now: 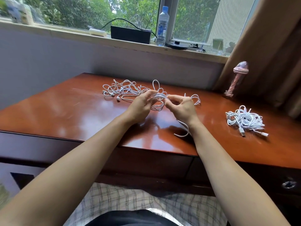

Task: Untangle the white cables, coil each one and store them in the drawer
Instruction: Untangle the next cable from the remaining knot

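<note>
A tangle of white cables (121,90) lies at the back middle of the reddish wooden desk (68,111). My left hand (140,106) and my right hand (183,106) hold a bundle of white cable loops (158,97) between them, just above the desk. Each hand pinches the bundle with curled fingers. One loose end of it trails under my right wrist toward the desk's front edge (182,135). A separate heap of white cables (246,120) with plugs showing rests at the right of the desk. A drawer front with a round knob (288,184) sits below the desk at the right.
A pink bottle (236,79) stands at the back right by a brown curtain. On the window sill are a water bottle (162,26), a black box (130,34) and small items. My checked trousers show below the desk edge.
</note>
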The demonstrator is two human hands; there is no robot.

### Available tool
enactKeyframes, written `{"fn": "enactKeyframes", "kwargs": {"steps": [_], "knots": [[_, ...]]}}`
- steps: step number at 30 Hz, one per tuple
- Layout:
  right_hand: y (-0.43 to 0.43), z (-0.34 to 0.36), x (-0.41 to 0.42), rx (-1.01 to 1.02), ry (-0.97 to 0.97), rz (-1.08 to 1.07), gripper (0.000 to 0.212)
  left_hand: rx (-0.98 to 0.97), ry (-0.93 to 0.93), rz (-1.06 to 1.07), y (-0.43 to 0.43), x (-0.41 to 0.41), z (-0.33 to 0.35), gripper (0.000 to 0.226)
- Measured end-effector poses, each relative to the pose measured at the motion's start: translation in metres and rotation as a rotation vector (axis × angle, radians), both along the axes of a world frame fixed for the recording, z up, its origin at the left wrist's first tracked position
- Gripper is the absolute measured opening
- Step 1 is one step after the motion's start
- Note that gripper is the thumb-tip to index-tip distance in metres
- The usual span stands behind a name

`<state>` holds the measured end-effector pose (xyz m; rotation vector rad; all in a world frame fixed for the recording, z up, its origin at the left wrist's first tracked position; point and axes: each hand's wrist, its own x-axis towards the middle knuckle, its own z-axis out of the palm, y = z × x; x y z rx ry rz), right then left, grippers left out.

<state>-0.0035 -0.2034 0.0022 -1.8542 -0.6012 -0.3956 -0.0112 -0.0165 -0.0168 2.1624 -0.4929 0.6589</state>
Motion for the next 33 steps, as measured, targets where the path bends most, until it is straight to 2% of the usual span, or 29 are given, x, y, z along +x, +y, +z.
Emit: {"fn": "enactKeyframes", "kwargs": {"steps": [6, 9, 13, 17, 21, 28, 33], "knots": [[0.000, 0.001, -0.001, 0.004, -0.006, -0.017, 0.015, 0.037, 0.048, 0.032, 0.002, 0.003, -0.004, 0.032], [0.001, 0.000, 0.001, -0.003, -0.011, -0.036, 0.015, -0.020, 0.089, -0.018, 0.001, -0.001, -0.003, 0.029], [0.002, 0.001, 0.001, 0.019, 0.003, -0.049, 0.012, -0.098, 0.110, -0.056, -0.001, -0.001, -0.002, 0.037], [0.000, 0.000, 0.006, 0.057, 0.012, -0.064, 0.015, -0.232, 0.107, -0.082, -0.004, 0.001, 0.003, 0.016], [0.001, -0.001, 0.010, 0.066, 0.022, -0.064, 0.009, -0.339, 0.156, -0.104, -0.004, 0.000, 0.004, 0.019], [0.001, -0.001, 0.010, 0.056, 0.032, -0.052, 0.004, -0.409, 0.173, -0.141, -0.006, -0.003, 0.004, 0.016], [0.000, -0.002, 0.012, 0.075, 0.051, -0.013, 0.011, -0.441, 0.156, -0.105, -0.004, -0.005, 0.007, 0.018]]}}
